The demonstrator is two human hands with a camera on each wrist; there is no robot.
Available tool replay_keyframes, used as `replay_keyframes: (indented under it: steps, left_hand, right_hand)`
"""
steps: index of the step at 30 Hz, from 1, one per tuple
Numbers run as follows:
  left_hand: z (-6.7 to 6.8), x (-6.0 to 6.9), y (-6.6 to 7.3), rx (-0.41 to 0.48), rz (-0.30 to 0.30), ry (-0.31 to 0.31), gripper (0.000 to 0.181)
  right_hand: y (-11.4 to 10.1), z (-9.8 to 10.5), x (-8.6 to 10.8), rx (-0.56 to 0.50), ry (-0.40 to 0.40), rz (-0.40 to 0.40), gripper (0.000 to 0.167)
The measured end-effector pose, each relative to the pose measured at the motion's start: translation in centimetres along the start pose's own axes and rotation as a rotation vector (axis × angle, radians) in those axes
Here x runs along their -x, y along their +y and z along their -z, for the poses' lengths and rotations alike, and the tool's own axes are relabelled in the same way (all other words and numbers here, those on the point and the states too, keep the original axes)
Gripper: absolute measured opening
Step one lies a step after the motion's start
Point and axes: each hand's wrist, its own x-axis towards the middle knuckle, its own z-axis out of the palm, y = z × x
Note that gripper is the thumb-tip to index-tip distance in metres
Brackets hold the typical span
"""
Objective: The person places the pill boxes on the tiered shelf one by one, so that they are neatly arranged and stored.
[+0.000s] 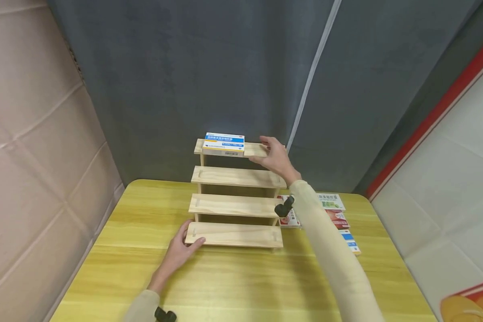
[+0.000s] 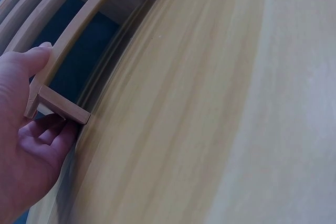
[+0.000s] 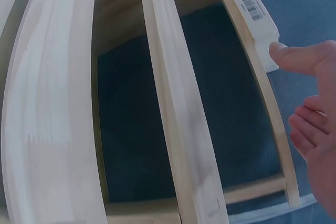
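A wooden stepped rack (image 1: 237,204) with several shelves stands at the table's back. My left hand (image 1: 178,250) grips the left end of its lowest shelf (image 1: 235,235). In the left wrist view, the thumb (image 2: 41,56) lies on the board's edge, with the other fingers around the end support (image 2: 63,106). On the left part of the top shelf lies a blue and white medicine box (image 1: 223,145). Beside its right end is my right hand (image 1: 277,158), holding nothing. In the right wrist view, the thumb (image 3: 294,56) is by the box's corner; whether they touch I cannot tell.
Several medicine boxes lie on the table right of the rack: a green and white one (image 1: 332,202), a red one (image 1: 338,219), a blue and white one (image 1: 350,241), and another (image 1: 290,219) partly behind my right sleeve. A grey curtain (image 1: 185,80) hangs behind the table (image 1: 225,290).
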Motion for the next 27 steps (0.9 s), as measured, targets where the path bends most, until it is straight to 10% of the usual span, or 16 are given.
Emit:
replay_keyframes:
  steps: [27]
  left_hand:
    - [0.0,0.1,0.0,0.053,-0.013,-0.014,0.086]
  right_hand:
    - [4.2,7.0,3.7,0.008,0.087,-0.022,0.080]
